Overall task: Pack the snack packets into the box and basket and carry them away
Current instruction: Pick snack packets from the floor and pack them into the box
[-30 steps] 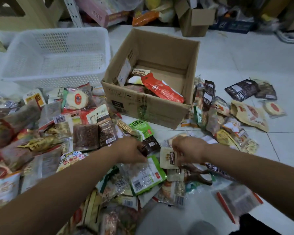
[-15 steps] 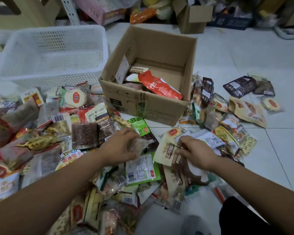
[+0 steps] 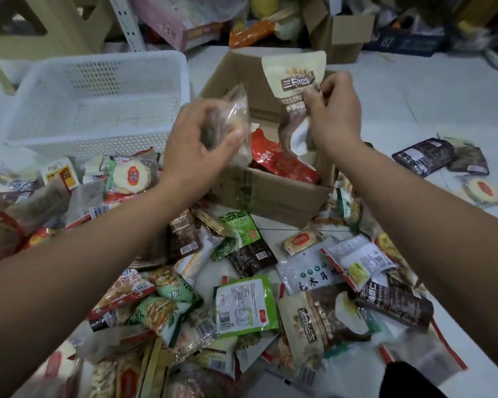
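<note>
Head view: at centre frame the left hand (image 3: pixel 202 139) grips a clear packet (image 3: pixel 233 116), fingers curled round it, above the near left corner of the box (image 3: pixel 270 193). Just right of it, the right hand (image 3: pixel 334 110) pinches a beige pouch (image 3: pixel 295 73) by its middle, upright over the open box. A red packet (image 3: pixel 282 162) lies inside the box. The white basket (image 3: pixel 98 90) stands at upper left, beside the box, on the tiled floor (image 3: pixel 414 110). Loose packets (image 3: pixel 242 305) cover the floor across the lower half of the frame, with a few more at the right edge.
</note>
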